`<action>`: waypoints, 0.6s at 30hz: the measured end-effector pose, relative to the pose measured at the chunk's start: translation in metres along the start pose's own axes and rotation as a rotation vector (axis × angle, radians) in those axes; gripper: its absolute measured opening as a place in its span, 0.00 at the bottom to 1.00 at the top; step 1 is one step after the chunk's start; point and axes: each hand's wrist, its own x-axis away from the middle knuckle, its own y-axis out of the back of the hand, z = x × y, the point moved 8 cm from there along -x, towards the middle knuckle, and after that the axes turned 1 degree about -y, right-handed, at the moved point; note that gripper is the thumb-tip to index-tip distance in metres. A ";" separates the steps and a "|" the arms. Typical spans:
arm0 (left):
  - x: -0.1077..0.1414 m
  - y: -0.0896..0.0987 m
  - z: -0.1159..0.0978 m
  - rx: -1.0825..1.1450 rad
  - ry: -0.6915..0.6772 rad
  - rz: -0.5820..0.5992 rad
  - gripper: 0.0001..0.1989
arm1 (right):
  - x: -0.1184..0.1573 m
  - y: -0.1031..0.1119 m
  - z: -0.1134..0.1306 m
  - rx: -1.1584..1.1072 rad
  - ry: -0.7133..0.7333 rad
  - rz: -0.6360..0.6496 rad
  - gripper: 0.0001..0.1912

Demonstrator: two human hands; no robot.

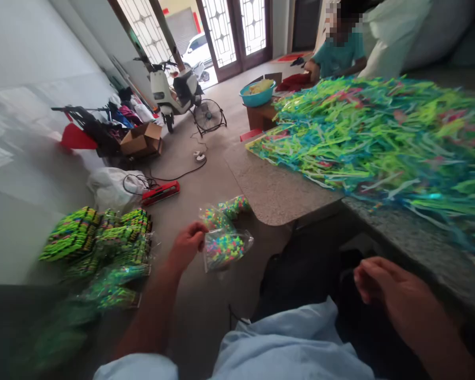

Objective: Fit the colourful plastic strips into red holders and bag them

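My left hand [188,245] pinches the edge of a clear plastic bag [225,249] filled with small multicoloured pieces, held above the floor beside the table. Past it, more clear bags [234,206] with similar pieces show near the table's corner. My right hand [380,282] is over my lap at the table's near edge, its fingers curled together; what they hold, if anything, is hidden. A large heap of green, blue and pink strips [364,137] covers much of the stone-topped table [275,195].
Bundled green packs [73,232] lie on the floor at left, near a white sack [116,187] and a red power strip [161,192]. Farther back are a carton [141,140], a scooter [170,92], a fan [208,115] and a blue basin [258,94]. A person [338,55] sits behind the heap.
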 end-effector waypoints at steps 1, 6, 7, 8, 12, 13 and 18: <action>-0.005 0.014 0.023 -0.033 0.058 -0.044 0.09 | 0.000 0.000 -0.003 0.017 -0.024 -0.004 0.20; -0.010 0.069 0.131 -0.125 0.303 -0.287 0.08 | 0.001 0.007 -0.024 0.054 -0.131 -0.035 0.21; -0.009 0.072 0.149 -0.116 0.326 -0.316 0.07 | 0.001 0.011 -0.030 0.055 -0.156 -0.051 0.21; -0.010 0.074 0.165 -0.104 0.342 -0.342 0.07 | 0.001 0.014 -0.036 0.050 -0.180 -0.064 0.21; -0.021 0.068 0.215 -0.012 0.382 -0.445 0.07 | 0.001 0.025 -0.060 0.004 -0.258 -0.125 0.20; -0.026 0.067 0.225 0.020 0.393 -0.479 0.08 | 0.001 0.028 -0.065 -0.006 -0.272 -0.139 0.20; -0.055 0.063 0.258 0.135 0.446 -0.646 0.09 | 0.002 0.034 -0.089 -0.035 -0.291 -0.146 0.21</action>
